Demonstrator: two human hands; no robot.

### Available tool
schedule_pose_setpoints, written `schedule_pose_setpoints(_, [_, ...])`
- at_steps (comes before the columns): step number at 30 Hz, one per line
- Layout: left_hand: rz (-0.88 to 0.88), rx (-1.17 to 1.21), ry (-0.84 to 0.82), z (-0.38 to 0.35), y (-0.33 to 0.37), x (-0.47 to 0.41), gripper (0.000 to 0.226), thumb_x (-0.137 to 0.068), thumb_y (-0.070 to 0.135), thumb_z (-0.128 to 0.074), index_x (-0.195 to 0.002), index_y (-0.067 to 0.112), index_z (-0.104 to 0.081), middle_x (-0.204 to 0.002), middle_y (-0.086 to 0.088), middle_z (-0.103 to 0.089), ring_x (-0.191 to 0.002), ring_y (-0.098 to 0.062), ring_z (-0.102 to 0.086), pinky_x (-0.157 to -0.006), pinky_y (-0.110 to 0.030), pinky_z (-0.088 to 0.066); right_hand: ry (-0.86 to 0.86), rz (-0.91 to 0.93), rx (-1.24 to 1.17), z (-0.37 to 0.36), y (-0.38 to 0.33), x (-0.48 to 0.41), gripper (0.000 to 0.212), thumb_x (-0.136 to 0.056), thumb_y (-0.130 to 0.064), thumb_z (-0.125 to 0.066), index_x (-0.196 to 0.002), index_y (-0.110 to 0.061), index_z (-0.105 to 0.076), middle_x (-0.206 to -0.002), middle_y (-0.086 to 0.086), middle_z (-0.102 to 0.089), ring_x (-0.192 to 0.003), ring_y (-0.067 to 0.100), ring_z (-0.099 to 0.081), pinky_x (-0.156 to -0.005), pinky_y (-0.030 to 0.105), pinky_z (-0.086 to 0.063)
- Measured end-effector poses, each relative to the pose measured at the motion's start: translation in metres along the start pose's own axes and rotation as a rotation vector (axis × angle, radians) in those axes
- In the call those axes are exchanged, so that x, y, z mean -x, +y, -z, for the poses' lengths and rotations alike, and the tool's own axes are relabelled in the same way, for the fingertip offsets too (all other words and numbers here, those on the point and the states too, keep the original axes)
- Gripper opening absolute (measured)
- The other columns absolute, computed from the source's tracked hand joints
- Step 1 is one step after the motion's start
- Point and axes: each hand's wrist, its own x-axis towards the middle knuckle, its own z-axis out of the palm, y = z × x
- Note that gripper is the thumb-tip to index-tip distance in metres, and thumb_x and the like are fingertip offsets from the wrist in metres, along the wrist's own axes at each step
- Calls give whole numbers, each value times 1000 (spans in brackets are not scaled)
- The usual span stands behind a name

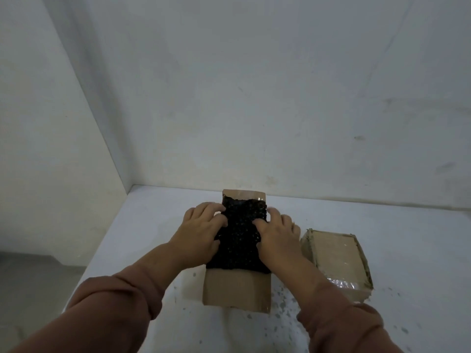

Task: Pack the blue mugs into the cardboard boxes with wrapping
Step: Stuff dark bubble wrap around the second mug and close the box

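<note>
An open cardboard box (237,289) sits on the white surface in front of me, its near flap folded toward me and its far flap (243,194) standing up. A black bubble-wrap bundle (238,238) fills the box opening. My left hand (201,230) presses on the bundle's left side with fingers curled on the wrap. My right hand (276,234) presses on its right side the same way. No blue mug shows; whatever is inside the wrap is hidden.
A second cardboard box (336,261), closed and sealed with clear tape, lies just right of the open one. White walls meet in a corner at the back left. The white surface (158,225) drops to a grey floor at the left.
</note>
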Motion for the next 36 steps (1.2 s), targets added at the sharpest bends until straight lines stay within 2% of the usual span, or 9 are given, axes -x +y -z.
schedule_pose_setpoints(4, [-91,-144,-306,10,2,-11,64,-68,35,-69,-128,24,-50,-152,-2,-35,-143,-27,-27,-111,-51,-24,-96,207,132,2,-6,-3,64,-88,-19,-50,-145,-19,-21,-159,8,12,-146,28,11,-115,51,-4])
schedule_pose_setpoints(6, [-28,-207,-476,14,7,-17,72,-80,41,-65,-142,20,-35,-159,-1,-17,-148,-23,-6,-116,-52,-5,-235,204,192,2,-7,-5,77,-88,-19,-52,-149,-16,-6,-158,12,14,-146,29,13,-115,54,5])
schedule_pose_setpoints(9, [-36,-280,-556,16,13,-22,77,-82,45,-63,-145,16,-30,-158,0,-19,-148,-22,-1,-115,-56,5,-333,203,258,2,-5,-8,84,-86,-20,-57,-150,-11,-4,-158,16,0,-146,32,-3,-115,54,5])
schedule_pose_setpoints(13, [-86,-330,-551,14,14,-21,74,-81,46,-63,-142,13,-36,-149,-2,-34,-148,-25,-8,-113,-61,7,-341,244,272,1,-7,-5,81,-88,-22,-53,-149,-6,-3,-138,15,-35,-124,30,-41,-113,50,-13])
schedule_pose_setpoints(16, [-73,-348,-566,10,18,-19,69,-85,40,-60,-142,12,-33,-147,-4,-39,-147,-26,-10,-112,-62,7,-377,209,177,-3,-8,-6,82,-87,-22,-54,-149,-5,-3,-135,13,-37,-120,27,-43,-102,40,-28])
schedule_pose_setpoints(20, [-16,-343,-587,5,25,-20,75,-87,29,-54,-149,9,-17,-148,-7,-38,-144,-28,-18,-112,-63,5,-349,193,146,-3,-11,-15,64,-82,-27,-58,-137,-9,-32,-128,11,-40,-117,26,-41,-96,37,-34])
schedule_pose_setpoints(27, [-49,-303,-545,4,22,-22,53,-86,28,-49,-135,9,-42,-147,-13,-27,-136,-31,-25,-117,-51,1,-336,281,207,4,-4,-14,45,-87,-33,-47,-124,-7,-51,-143,13,-30,-132,28,-26,-114,42,-18])
schedule_pose_setpoints(32, [-22,-159,-581,0,27,-18,66,-94,39,-46,-147,7,-24,-155,-11,-24,-146,-25,-13,-119,-41,5,-415,257,149,3,-4,-17,73,-87,-58,-45,-137,-6,-36,-144,13,-33,-132,27,-33,-113,38,-21])
schedule_pose_setpoints(36, [-26,-226,-623,-4,27,-21,79,-92,41,-51,-151,6,-11,-154,-13,-25,-145,-29,-14,-119,-45,-1,-414,274,319,-5,-9,-19,82,-88,-55,-46,-146,-5,-16,-139,13,-37,-127,29,-41,-116,56,-6])
